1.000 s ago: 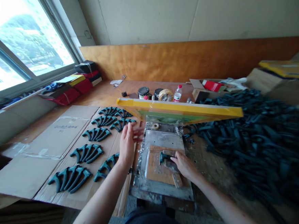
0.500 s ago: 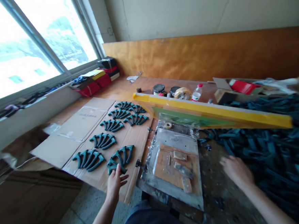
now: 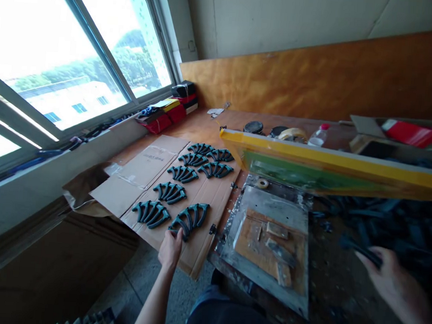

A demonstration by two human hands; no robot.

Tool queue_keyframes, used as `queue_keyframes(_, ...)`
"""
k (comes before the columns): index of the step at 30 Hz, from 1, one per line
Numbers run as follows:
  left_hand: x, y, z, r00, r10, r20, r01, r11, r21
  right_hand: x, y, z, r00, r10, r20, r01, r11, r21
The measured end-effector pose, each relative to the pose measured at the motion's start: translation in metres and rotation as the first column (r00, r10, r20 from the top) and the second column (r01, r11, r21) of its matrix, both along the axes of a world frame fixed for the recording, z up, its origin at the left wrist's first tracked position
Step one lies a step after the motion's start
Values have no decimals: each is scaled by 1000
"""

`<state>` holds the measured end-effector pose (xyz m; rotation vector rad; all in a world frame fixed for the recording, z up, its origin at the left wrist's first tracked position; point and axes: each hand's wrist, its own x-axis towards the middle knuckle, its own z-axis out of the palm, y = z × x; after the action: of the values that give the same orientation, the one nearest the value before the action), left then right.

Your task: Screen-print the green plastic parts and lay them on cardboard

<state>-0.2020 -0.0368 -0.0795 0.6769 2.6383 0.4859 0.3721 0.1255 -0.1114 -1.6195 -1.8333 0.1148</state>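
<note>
My left hand (image 3: 171, 249) is at the near edge of a flattened cardboard sheet (image 3: 147, 159). Its fingers are closed at the end of a curved dark green part (image 3: 179, 224), the nearest piece in a fan of similar parts (image 3: 197, 212). Further fans of these parts (image 3: 169, 192) lie in two rows on the cardboard. Over the dark bench on the right, my right hand (image 3: 389, 273) grips another curved dark green part (image 3: 363, 251), slightly blurred. A heap of such parts (image 3: 389, 223) lies behind it, in shadow.
A yellow-taped screen frame (image 3: 334, 160) is raised over a metal plate (image 3: 272, 198) carrying a wooden board (image 3: 249, 238) with small blocks. Behind are a bottle (image 3: 318, 135), jars (image 3: 253, 127) and a tape roll (image 3: 294, 134). Red boxes (image 3: 159, 122) sit by the window.
My right hand has come away from the heap toward me with a part in it. My left hand's spread fingers have closed at the nearest fan. The view has swung left.
</note>
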Motion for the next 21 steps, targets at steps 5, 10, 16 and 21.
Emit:
queue_keyframes(5,53,27,-4,949,-188,-253,194,981,0,-112,-27,34,923,378,-65,-383,917,-111)
queue_keyframes(10,72,63,-14,975,-24,-219,11,998,-60,-181,-41,39,845,527,87,-524,850,-60)
queue_keyframes(16,65,64,-17,971,20,-237,-30,999,-40,-190,-34,28,806,512,296,-540,841,16)
queue_keyframes(21,45,72,-9,877,-313,-364,329,944,-18,-190,-33,21,812,492,313,-534,843,63)
